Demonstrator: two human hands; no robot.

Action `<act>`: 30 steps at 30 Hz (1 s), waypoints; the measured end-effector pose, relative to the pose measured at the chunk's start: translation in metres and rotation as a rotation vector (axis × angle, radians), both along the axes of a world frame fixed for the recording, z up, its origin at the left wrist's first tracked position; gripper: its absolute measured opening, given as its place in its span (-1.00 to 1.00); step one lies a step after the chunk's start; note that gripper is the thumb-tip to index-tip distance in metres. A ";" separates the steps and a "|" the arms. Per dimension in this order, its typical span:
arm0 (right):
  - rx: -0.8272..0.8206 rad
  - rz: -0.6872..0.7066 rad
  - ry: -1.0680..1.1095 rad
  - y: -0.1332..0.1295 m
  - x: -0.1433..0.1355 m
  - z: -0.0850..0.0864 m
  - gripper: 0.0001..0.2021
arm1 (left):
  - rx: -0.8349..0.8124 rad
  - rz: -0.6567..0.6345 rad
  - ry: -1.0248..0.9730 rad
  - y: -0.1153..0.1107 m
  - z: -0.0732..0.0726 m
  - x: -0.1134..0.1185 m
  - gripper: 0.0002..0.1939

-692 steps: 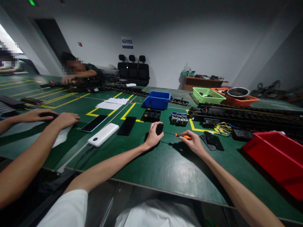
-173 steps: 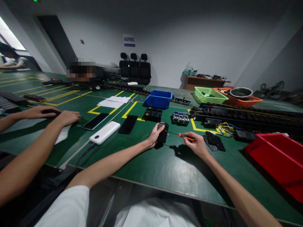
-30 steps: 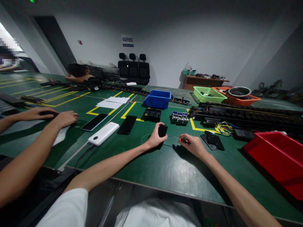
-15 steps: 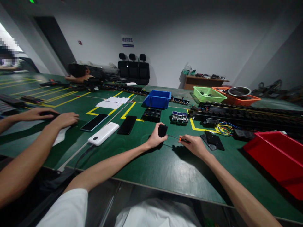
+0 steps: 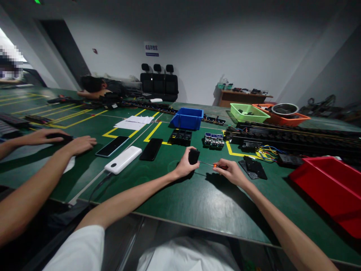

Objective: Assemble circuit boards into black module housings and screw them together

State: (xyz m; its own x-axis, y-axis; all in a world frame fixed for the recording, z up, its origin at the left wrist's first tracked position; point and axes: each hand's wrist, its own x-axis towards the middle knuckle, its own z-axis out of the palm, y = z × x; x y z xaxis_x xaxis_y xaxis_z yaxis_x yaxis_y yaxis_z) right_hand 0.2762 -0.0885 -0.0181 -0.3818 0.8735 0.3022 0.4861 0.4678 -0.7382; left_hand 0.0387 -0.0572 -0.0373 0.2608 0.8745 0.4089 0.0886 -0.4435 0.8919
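My left hand [image 5: 185,164] is closed around a small black box-shaped part [image 5: 193,156], holding it just above the green table. In my right hand [image 5: 230,172] is a screwdriver [image 5: 216,166] with an orange and black handle. Its thin shaft points left and the tip reaches the right side of the black part; whether it sits on a screw is too small to tell. Beyond my hands lie a black multi-slot module [image 5: 181,137] and a metallic module with blue tops [image 5: 214,140]. Flat black plates [image 5: 253,168] rest right of my right hand.
A red bin [image 5: 329,188] stands at the right, a blue bin [image 5: 186,119] behind my hands. Left are a black phone [image 5: 151,149], a white power bank [image 5: 123,160] with a cable, and another phone [image 5: 112,146]. A co-worker's hands [image 5: 80,145] work at far left.
My right hand's fingers have shifted slightly on the screwdriver handle. My left hand and the black part stay in place. The co-worker's near hand has moved a little right.
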 end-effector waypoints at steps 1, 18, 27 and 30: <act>-0.007 -0.001 0.006 0.000 0.000 0.000 -0.67 | 0.005 0.004 0.001 0.000 0.000 0.000 -0.43; 0.222 -0.127 -0.167 0.000 -0.002 -0.007 -0.73 | -0.044 0.050 -0.049 0.013 -0.009 -0.002 -0.39; 0.230 -0.177 -0.184 0.001 0.000 -0.010 -0.72 | -0.390 -0.119 -0.360 0.015 -0.008 0.001 -0.48; 0.222 -0.158 -0.153 0.000 -0.004 -0.010 -0.72 | -0.391 -0.151 -0.421 0.017 -0.010 0.003 -0.53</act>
